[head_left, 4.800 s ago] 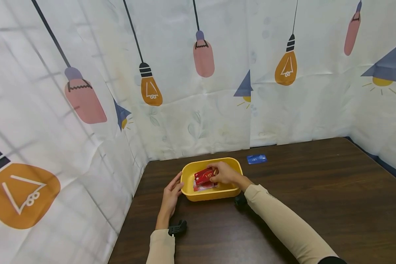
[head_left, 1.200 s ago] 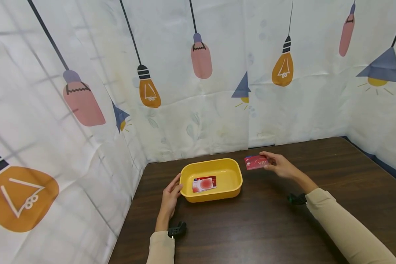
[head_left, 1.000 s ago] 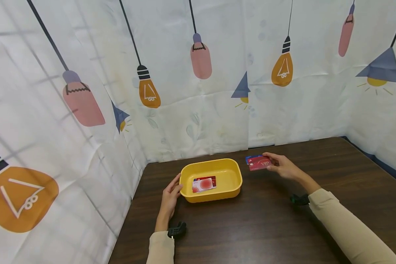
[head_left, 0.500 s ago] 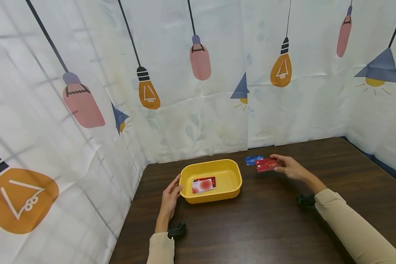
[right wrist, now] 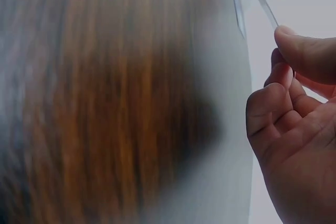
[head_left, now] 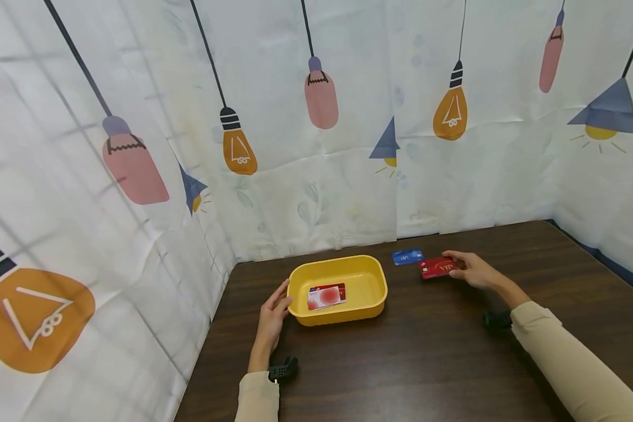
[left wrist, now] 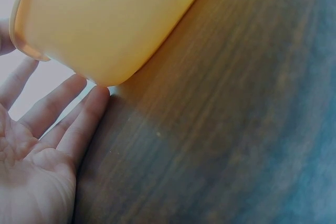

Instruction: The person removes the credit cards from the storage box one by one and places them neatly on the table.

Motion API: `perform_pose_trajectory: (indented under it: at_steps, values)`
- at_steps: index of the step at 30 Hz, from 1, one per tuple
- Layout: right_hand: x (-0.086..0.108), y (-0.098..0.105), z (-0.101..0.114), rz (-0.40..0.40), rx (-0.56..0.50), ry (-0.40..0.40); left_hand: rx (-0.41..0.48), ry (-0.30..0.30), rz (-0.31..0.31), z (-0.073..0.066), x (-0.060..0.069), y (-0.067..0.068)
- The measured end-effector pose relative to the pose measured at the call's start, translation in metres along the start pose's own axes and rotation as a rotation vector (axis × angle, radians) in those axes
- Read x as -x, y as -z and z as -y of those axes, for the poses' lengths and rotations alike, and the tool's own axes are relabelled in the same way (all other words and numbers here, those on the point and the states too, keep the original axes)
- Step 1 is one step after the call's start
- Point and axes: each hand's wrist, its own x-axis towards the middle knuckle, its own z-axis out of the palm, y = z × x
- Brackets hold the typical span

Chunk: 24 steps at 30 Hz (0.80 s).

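My right hand (head_left: 477,271) pinches a red VIP card (head_left: 436,268) between thumb and fingers, just right of a blue card (head_left: 407,257). In the right wrist view the held card (right wrist: 262,1) shows edge-on, tilted, its end between thumb and fingers. At the left end of a yellow plastic bin (head_left: 337,317), my left hand (head_left: 270,319) touches the outer wall. Its fingers (left wrist: 86,121) look fairly straight against the bin (left wrist: 110,24) in the left wrist view. Inside the bin, a white card with red circles (head_left: 324,297) overlaps another red card (head_left: 341,288).
The dark wood table (head_left: 390,363) reaches back to a white printed curtain (head_left: 316,199), which also runs along the left and right sides. Dark bands with wrist devices (head_left: 283,368) sit on both wrists.
Since the earliest frame, my right hand has lifted the red VIP card from the bin and carried it right, past the blue card, which is uncovered again. My left hand stays at the bin.
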Motion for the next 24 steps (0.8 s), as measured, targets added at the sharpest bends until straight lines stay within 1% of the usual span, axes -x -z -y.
perform_pose_trajectory:
  at_steps: [4,12,21,24]
  values:
    - [0.002,0.003,-0.005,0.012,0.011,-0.019,0.001,-0.003,-0.002,0.001,0.0,0.0]
    - [0.003,0.006,-0.015,0.052,0.04,-0.068,0.002,0.011,-0.008,0.001,0.003,-0.001]
    - [-0.002,0.012,-0.019,0.051,0.082,-0.065,-0.01,0.0,-0.006,0.0,0.001,-0.001]
    - [-0.004,0.014,-0.018,0.057,0.089,-0.067,-0.006,0.006,-0.01,0.0,0.001,-0.001]
